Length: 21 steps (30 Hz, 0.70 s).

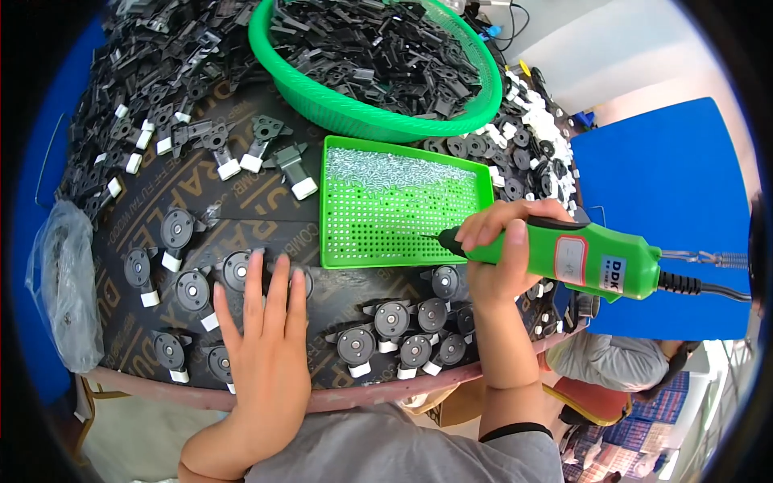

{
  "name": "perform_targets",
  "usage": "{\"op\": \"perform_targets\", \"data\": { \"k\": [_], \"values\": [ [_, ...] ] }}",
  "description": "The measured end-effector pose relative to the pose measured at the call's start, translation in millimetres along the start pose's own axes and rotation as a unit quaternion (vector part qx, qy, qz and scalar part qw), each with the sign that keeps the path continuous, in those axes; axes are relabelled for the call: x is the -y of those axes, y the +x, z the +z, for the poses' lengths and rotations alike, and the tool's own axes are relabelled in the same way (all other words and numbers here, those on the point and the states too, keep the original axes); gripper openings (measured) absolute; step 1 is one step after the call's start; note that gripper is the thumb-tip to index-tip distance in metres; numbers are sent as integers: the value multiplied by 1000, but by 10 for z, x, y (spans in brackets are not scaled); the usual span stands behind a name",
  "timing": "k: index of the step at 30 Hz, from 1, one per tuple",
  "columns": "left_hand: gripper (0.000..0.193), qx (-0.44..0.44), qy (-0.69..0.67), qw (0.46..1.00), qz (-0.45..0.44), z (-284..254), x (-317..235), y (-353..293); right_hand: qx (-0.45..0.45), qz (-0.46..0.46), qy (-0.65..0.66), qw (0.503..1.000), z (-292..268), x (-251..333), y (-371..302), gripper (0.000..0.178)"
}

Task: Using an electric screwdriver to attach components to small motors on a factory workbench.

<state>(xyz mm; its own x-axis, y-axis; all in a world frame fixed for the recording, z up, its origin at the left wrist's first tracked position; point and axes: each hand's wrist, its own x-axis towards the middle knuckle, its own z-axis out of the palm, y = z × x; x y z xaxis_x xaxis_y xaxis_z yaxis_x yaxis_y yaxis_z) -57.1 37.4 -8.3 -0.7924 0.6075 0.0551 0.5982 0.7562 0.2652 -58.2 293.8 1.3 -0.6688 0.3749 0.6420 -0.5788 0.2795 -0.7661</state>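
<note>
Right grip [499, 274] is full, left grip [270, 346] spread wide over the dark worktop [233, 189] with its green basket [346, 113] and green tray [403, 262]. A green power screwdriver [596, 256], right-held, points over the tray. Round black assemblies [176, 229] lie beside the left fingers, silvery screws [386, 170] in the tray.

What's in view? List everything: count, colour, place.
Table: one, dark, beneath
Basket: one, green, far side
Flat parts: many, black, in and beside basket
Tray: one, green, centre
Screws: many, silvery, in tray
Disc units: many, mostly black, near edge
Loose pieces: many, white, far right
Bag: one, clear, left edge
Panels: two, blue, sides
Person: one, grey clothing, lower right
Screwdriver: one, green, right hand
Left hand: one, bare, by disc units
Right hand: one, bare, gripping screwdriver
</note>
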Motion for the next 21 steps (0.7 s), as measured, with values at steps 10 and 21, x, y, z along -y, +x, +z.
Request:
{"op": "perform_targets", "data": {
  "k": [10, 21],
  "values": [
    [50, 32, -120, 991, 57, 54, -69, -273, 6, -8, -9, 1000, -39, -129, 21, 27],
    [53, -31, -246, 965, 88, 258, 70, -214, -22, 5, 17, 1000, 21, 116, 36, 28]
  ]
}}
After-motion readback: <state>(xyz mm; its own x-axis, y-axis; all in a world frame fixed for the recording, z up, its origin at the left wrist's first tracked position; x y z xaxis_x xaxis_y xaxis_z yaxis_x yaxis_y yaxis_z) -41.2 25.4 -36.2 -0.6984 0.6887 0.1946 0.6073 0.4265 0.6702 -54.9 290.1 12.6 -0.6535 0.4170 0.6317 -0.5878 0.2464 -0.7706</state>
